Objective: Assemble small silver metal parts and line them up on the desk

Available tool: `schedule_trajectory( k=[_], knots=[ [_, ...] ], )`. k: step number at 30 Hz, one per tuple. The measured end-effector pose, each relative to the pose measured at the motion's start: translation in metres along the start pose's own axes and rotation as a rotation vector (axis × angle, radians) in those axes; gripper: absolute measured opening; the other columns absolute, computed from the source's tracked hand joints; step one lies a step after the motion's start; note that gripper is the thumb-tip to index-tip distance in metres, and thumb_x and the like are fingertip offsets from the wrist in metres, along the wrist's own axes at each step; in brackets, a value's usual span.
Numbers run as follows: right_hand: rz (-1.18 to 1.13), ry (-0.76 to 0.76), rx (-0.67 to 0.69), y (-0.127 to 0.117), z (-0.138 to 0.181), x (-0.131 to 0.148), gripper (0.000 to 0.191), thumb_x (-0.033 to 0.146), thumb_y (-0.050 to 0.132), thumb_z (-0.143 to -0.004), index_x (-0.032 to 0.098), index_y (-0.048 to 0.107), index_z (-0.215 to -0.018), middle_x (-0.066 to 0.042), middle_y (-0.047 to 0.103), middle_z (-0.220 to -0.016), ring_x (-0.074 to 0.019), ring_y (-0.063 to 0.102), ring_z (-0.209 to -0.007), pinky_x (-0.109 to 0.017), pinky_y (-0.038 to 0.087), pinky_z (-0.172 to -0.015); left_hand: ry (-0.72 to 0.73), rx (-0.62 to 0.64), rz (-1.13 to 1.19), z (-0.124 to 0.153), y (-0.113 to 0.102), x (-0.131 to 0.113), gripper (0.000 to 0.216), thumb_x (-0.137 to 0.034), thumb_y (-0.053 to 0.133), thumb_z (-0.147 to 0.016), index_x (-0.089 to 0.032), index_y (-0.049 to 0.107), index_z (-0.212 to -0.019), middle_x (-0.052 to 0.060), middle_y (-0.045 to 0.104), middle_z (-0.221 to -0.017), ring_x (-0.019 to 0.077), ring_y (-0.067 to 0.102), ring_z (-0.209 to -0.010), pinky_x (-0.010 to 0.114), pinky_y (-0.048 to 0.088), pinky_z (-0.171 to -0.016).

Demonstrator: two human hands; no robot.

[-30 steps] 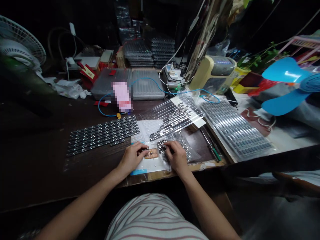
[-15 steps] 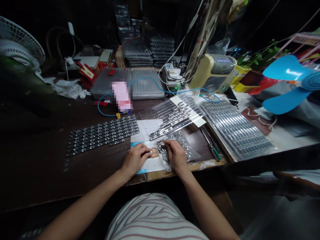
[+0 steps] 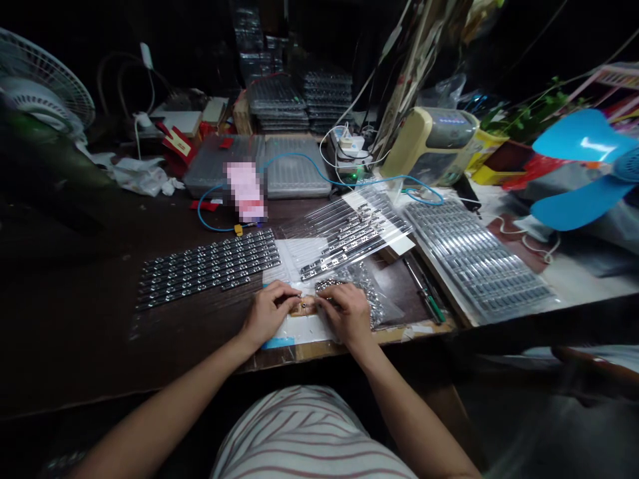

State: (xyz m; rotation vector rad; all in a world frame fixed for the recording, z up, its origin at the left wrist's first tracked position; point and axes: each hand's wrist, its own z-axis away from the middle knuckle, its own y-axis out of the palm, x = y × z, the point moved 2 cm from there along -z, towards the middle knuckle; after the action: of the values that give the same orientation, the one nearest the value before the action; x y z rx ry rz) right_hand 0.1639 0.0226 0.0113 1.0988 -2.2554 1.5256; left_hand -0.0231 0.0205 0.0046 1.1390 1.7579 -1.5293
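Left hand [image 3: 269, 313] and right hand [image 3: 348, 313] face each other over a small tan block [image 3: 303, 307], one at each end of it. Thumb and forefinger of the left hand come close together at the block's left end; whether they grip it or a tiny part on it cannot be told. Fingers of the right hand bend in toward the thumb at the other end, tips nearly together, and what they pinch, if anything, is too small to make out. Oblong and pale brown, the block carries a tiny dark-and-silver piece near its middle. Its long axis runs left to right, from one hand toward the other, roughly along the near edge of the table [image 3: 194, 352]. It lies on a white sheet [image 3: 303, 328] close to that edge, just left of a pile of shiny metal pieces [image 3: 374, 301].
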Motion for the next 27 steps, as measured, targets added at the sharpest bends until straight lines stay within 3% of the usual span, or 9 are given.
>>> schedule_trajectory(
  k=[3, 15, 22, 27],
  knots=[
    [0.051, -0.053, 0.072, 0.01, -0.001, 0.011, 0.009, 0.033, 0.064, -0.085, 0.027, 0.071, -0.086, -0.002, 0.067, -0.087, -0.017, 0.056, -0.083, -0.032, 0.035, -0.073, -0.017, -0.073, 0.071, -0.002, -0.002, 0.005, 0.01, -0.023, 0.061, -0.081, -0.019, 0.07, -0.084, 0.005, 0.068, -0.084, 0.0183, 0.062, -0.083, 0.03, 0.05, -0.074],
    [0.08, -0.068, 0.146, 0.026, 0.004, 0.018, 0.011, 0.027, 0.061, -0.087, 0.027, 0.071, -0.092, -0.003, 0.065, -0.09, -0.0177, 0.052, -0.084, -0.032, 0.035, -0.072, -0.032, -0.069, 0.067, -0.002, -0.001, 0.008, 0.011, -0.023, 0.061, -0.08, -0.018, 0.071, -0.083, 0.005, 0.067, -0.083, 0.0174, 0.063, -0.081, 0.027, 0.05, -0.067],
    [0.191, -0.046, 0.118, 0.006, 0.0, 0.004, 0.027, 0.023, 0.06, -0.087, 0.027, 0.064, -0.113, -0.005, 0.063, -0.107, -0.0219, 0.05, -0.094, -0.034, 0.038, -0.076, -0.049, -0.079, 0.072, -0.002, -0.002, 0.006, 0.011, -0.022, 0.061, -0.08, -0.018, 0.071, -0.082, 0.005, 0.068, -0.083, 0.0174, 0.063, -0.08, 0.027, 0.05, -0.066],
    [0.239, -0.073, 0.169, -0.004, 0.004, -0.012, 0.021, 0.026, 0.061, -0.086, 0.025, 0.066, -0.106, -0.006, 0.063, -0.105, -0.0222, 0.05, -0.092, -0.034, 0.039, -0.074, -0.071, -0.09, 0.051, -0.008, -0.004, 0.001, 0.011, -0.024, 0.062, -0.079, -0.017, 0.071, -0.081, 0.006, 0.069, -0.085, 0.0179, 0.062, -0.081, 0.027, 0.05, -0.065]
  ],
)
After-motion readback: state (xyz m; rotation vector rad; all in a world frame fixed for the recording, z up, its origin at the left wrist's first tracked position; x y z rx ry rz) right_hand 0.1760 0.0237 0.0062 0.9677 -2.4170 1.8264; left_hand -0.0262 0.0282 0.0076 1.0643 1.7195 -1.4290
